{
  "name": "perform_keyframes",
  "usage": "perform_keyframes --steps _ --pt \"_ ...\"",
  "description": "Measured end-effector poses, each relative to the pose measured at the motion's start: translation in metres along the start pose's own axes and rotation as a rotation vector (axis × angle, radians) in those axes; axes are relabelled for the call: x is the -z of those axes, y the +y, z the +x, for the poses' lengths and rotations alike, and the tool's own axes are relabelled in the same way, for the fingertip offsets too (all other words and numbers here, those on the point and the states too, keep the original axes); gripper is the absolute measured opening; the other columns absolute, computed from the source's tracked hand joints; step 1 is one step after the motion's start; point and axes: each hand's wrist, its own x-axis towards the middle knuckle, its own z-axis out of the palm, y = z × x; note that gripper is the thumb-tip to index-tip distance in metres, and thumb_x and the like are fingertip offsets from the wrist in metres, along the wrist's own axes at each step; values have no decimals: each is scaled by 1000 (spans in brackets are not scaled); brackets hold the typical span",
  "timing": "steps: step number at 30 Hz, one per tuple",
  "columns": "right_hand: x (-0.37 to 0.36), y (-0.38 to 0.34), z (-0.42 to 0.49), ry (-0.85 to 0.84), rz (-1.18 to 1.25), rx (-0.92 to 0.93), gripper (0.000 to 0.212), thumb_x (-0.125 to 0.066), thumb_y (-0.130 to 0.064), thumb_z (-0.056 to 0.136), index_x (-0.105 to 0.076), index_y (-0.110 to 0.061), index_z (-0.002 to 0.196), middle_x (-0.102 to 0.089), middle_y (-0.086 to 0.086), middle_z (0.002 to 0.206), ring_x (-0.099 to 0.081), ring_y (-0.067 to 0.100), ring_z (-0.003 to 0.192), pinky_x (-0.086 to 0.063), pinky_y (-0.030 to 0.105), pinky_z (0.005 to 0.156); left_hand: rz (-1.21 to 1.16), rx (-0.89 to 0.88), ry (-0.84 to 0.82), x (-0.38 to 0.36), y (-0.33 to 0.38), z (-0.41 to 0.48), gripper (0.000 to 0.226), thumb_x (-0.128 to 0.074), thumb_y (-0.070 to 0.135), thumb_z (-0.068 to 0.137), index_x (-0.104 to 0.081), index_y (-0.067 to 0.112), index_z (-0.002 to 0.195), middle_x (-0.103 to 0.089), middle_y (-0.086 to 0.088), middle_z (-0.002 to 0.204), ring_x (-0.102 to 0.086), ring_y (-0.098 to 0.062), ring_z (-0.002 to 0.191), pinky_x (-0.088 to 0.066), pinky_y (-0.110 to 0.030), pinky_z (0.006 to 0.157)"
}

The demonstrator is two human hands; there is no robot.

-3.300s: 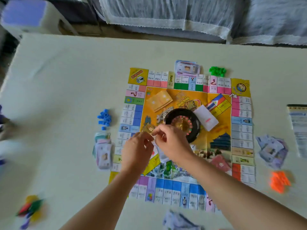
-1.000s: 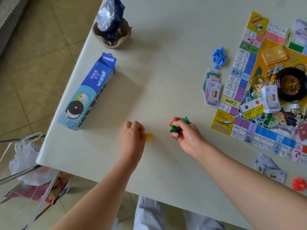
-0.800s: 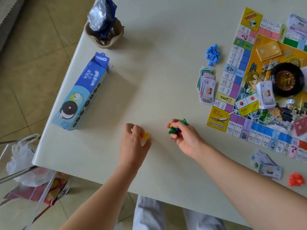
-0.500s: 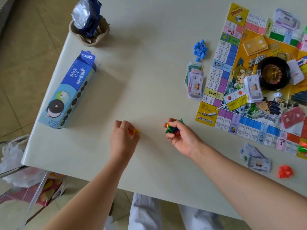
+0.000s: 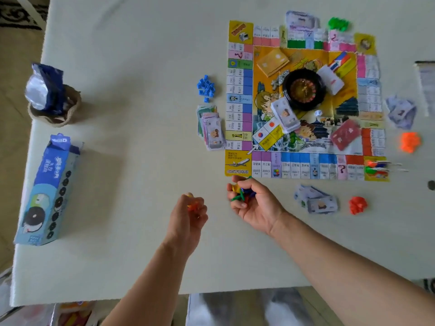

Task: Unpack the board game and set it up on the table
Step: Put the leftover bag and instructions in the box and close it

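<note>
Several coloured pieces [image 5: 242, 196] are clutched by the right hand [image 5: 257, 205], one orange piece [image 5: 191, 206] pinched by left hand [image 5: 188, 218] fingers [image 5: 200, 208], over the surface [image 5: 141, 114].

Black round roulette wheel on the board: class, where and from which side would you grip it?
From above, pinch the black roulette wheel by its raised rim at the far-left and near-right arcs. A banknote stack crowds its near-left edge and a white card stack its far-right, probably blocking those sides.
</note>
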Motion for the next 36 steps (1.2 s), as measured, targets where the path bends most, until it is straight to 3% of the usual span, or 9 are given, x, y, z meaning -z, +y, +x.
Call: perform_keyframes --steps 8,11,13,16,19,22,26,32,36 --pt "55 -32 -48 -116 29 135 13 -55 -7 80 -64 -6 88 -60 15 85 -53 19 73 -42 21 52 368 13 -322 -80 -16 -21 11 -33 6 60 -38 14 66 -50 -9 63 -41 -19 55 -28 -21 44" --pt "84 -44 -63 -155 86 180 13 -55 -10 81 -67 -7 85 -59 14 85 -53 19 74 -41 22 55 460 -10 -362 -110 -39 -28 7 -33 11 67 -39 12 64 -49 -10 64 -40 -20 55 -26 -23 46" --pt "104 -55 -71 -187 96 207 13 -58 -16 82 -66 -7 87 -56 13 86 -52 19 75 -43 23 55 515 -22 -346 -132 -61 -30 19 -31 15 77 -40 13 61 -49 -8 62 -39 -19 55 -25 -22 45" --pt "133 -76 -81 -205 81 239 30 -61 -37 85 -64 -8 89 -56 12 85 -53 19 75 -48 27 56 580 -35 -318 -164 -95 -33 28 -35 18 84 -40 15 57 -49 -7 62 -37 -17 56 -23 -25 48" --pt "168 -107 -97 -188 109 262 58 -43 -63 90 -63 -8 85 -58 12 80 -55 21 72 -51 28 57 551 -32 -276 -199 -137 -36 34 -39 23 92 -41 16 58 -51 -5 62 -40 -15 54 -26 -24 47" --pt "197 -138 -111 -135 199 281 57 -33 -53 98 -60 -8 74 -54 12 72 -51 19 63 -43 22 49 534 -15 -227 -233 -173 -38 33 -43 24 93 -44 16 60 -53 -5 62 -45 -15 53 -33 -22 46" --pt "246 -176 -132 -73 257 321 48 -36 -39 98 -57 -9 67 -51 8 67 -48 15 58 -32 20 46 595 -12 -143 -283 -223 -44 25 -47 12 87 -50 12 63 -55 -6 62 -46 -15 50 -37 -21 43" --pt "328 -224 -169 -49 389 329 45 -42 -39 94 -55 -7 64 -60 12 74 -55 19 60 -31 18 39 556 26 -145 -349 -294 -50 24 -40 8 91 -55 9 73 -54 -4 58 -48 -14 49 -40 -18 39" --pt "369 -239 -187 -86 457 372 48 -42 -41 93 -55 -9 60 -53 6 66 -45 12 48 -26 18 37 624 43 -149 -377 -332 -53 21 -44 7 90 -58 8 75 -55 -4 58 -50 -15 47 -41 -20 40"
